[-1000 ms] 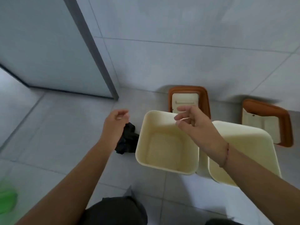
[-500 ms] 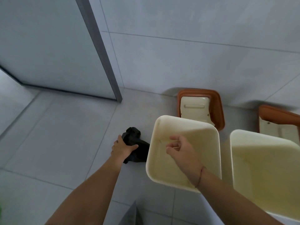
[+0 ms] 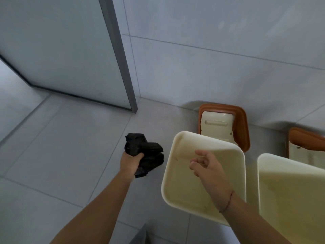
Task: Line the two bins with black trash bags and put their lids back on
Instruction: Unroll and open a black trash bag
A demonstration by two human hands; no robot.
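Left hand [image 3: 130, 162] fingers clenched on wadded black bags [image 3: 146, 153], likely light, limp and slippery, best pinched at one edge; right hand [image 3: 204, 164] loosely curled, empty, over bin [image 3: 177, 143].

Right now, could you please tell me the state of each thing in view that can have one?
Left bin: open, empty, unlined.
Right bin: open, unlined, partly out of frame.
Left lid: off, propped against the wall.
Right lid: off, against the wall too.
Bags: bunched, unopened.
Left hand: shut on the bags.
Right hand: open, empty, over the left bin.
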